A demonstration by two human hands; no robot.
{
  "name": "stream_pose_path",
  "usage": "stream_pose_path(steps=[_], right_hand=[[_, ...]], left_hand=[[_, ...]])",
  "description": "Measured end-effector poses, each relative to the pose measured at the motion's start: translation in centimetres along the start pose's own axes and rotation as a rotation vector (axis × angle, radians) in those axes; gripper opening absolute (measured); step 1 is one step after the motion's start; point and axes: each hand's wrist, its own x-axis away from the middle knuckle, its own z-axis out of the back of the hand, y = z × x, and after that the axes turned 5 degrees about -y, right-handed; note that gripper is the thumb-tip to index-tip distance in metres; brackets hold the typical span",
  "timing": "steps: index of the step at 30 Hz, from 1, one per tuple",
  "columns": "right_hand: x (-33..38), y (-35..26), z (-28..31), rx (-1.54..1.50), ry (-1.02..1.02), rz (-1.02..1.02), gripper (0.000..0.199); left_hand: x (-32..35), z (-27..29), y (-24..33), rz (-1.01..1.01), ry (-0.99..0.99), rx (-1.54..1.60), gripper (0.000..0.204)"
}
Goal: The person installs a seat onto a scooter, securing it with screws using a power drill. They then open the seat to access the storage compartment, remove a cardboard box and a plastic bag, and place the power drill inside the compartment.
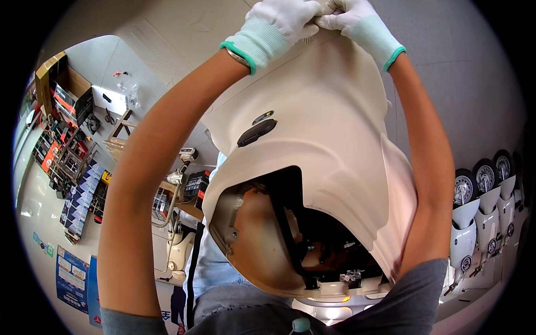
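Both hands wear white knit gloves with mint cuffs at the far top of the head view. My left hand has its fingers bent and closed, its tips meeting my right hand, which is pinched shut beside it. Whatever lies between the fingertips is too small to make out. They are over the far end of a cream scooter body. Nearer me, a black oval piece sits on the body panel. Below it a large opening shows a dark interior with small metal parts, next to a curved, shiny tan panel.
On the left stand an open cardboard box, scissors and shelves of boxed parts. A cordless power tool lies near the scooter. Several white scooters with black wheels line the right side. Blue posters hang lower left.
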Motion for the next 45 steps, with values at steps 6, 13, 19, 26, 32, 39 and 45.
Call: stream_pose_path(steps=[6,13,19,26,32,39,45], right_hand=[[0.5,-0.2,1.2,-0.184,-0.085,-0.065,0.020],[0.4,0.2,0.7,-0.245,-0.021,-0.182,0.021],[0.8,-1.2,1.4,-0.192,-0.101,-0.182,0.025],[0.5,-1.2,1.1,-0.189,-0.089,-0.252,0.025],[1.1,-1.5,1.5,-0.231,-0.104,-0.168,0.024],[1.0,-1.4,1.4,-0.135,-0.086,-0.156,0.023],[0.8,-1.5,1.2,-0.003,-0.055,-0.101,0.026]], left_hand=[[-0.6,-0.9,0.9,0.161,-0.100,-0.172,0.011],[0.3,-2.3,0.9,0.086,0.158,-0.098,0.009],[0.6,-2.4,1.2,0.195,0.084,-0.088,0.014],[0.7,-2.0,1.7,0.271,0.094,-0.011,0.017],[-0.3,-1.0,1.5,0.301,-0.039,-0.021,0.012],[-0.2,-1.0,1.6,0.237,0.007,-0.060,0.009],[1.0,-1.6,-0.5,0.187,0.141,0.193,0.012]])
